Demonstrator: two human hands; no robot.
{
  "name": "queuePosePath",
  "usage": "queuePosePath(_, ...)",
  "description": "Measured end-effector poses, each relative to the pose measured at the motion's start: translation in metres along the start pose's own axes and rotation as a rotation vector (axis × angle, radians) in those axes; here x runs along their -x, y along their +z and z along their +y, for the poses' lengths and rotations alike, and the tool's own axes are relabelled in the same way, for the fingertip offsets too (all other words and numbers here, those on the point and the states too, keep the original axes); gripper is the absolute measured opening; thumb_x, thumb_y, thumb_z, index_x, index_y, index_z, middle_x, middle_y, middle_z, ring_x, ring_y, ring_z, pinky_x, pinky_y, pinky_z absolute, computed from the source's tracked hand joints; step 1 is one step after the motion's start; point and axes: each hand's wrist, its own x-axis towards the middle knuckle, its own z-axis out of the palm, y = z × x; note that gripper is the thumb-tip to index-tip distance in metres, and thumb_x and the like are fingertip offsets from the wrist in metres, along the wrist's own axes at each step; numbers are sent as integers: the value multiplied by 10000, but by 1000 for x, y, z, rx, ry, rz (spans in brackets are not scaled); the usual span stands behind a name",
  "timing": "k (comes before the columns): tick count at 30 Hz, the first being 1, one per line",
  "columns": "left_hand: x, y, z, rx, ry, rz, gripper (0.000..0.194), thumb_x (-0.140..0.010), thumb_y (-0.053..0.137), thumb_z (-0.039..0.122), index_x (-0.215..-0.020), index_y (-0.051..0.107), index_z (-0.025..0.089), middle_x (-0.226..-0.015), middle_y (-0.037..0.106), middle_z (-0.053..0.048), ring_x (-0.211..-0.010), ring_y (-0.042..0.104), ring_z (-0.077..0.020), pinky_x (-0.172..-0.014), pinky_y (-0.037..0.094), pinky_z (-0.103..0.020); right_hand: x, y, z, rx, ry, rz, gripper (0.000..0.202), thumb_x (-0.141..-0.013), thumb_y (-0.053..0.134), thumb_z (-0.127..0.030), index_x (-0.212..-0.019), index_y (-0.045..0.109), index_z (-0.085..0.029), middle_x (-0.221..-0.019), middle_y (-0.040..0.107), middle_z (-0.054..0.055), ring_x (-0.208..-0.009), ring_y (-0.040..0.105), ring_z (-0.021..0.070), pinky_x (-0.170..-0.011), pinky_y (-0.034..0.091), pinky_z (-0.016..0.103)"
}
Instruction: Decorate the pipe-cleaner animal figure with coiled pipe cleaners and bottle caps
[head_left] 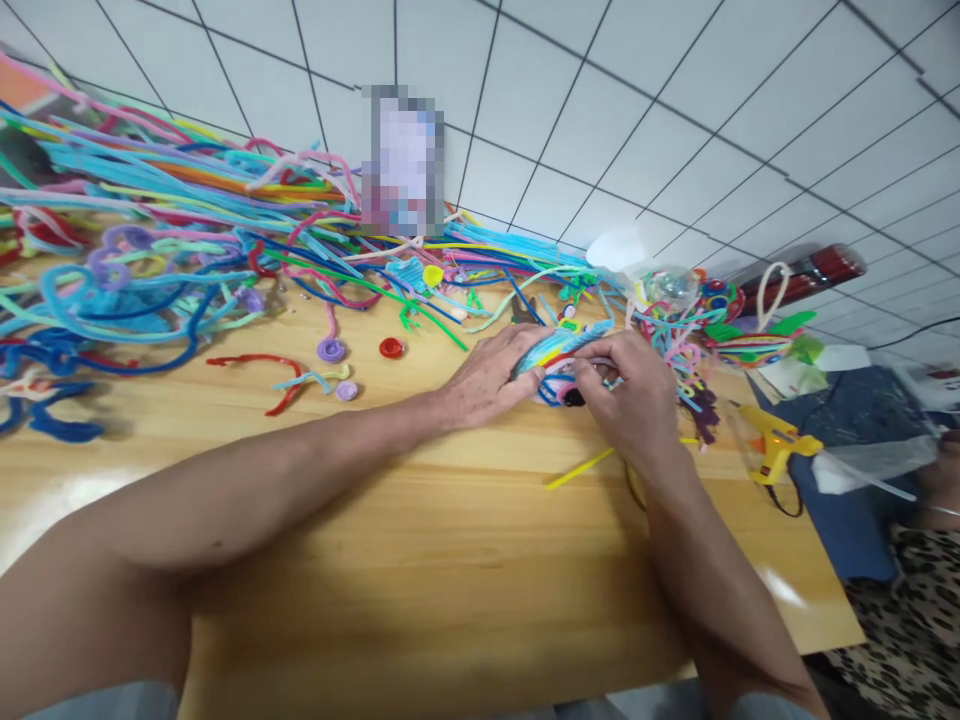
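My left hand (491, 378) is closed on a light blue pipe-cleaner piece (574, 343), which has yellow and red strands along its near side. Its thumb lies along the near edge. Close by on the right, my right hand (634, 385) pinches with thumb and forefinger at the strands of that same piece. What exactly sits between those fingertips is too small to make out. Below the piece, between the hands, are dark blue loops (553, 390) and something pink and black. A yellow pipe cleaner (579, 468) lies on the table under my right wrist.
Many coloured pipe cleaners (187, 180) are heaped along the tiled wall. Purple (330, 349) and red (391, 348) coiled pieces lie left of my hands. A yellow glue gun (780, 445) stands near the table's right edge. Part of another person (941, 480) shows at far right.
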Motion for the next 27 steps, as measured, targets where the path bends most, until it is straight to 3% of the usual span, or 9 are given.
queuePosePath(9,0,-2,0,6,-15,-11,539,-1102,490,441,-1596,460,229,-1568,577,-172,-1491,531,-309,-1276,426,-535,4,-5,9,70,-68,97,62,-991,678,-206,-953,695,-251,-889,716,46,-822,672,211,-719,521,351)
queuePosePath(17,0,-2,-2,12,6,-6,535,-1103,487,420,-1597,457,217,-1574,578,-177,-1488,532,-310,-1272,416,-538,8,-5,21,23,-146,37,225,-1004,608,-119,-1049,760,-279,-929,709,47,-924,684,221,-792,534,373)
queuePosePath(27,-2,-4,1,31,-31,-23,565,-1105,470,504,-1595,472,223,-1579,585,-166,-1477,541,-319,-1266,413,-536,11,4,27,23,-162,33,295,-988,585,-80,-1058,794,-275,-963,698,49,-892,661,198,-770,519,340)
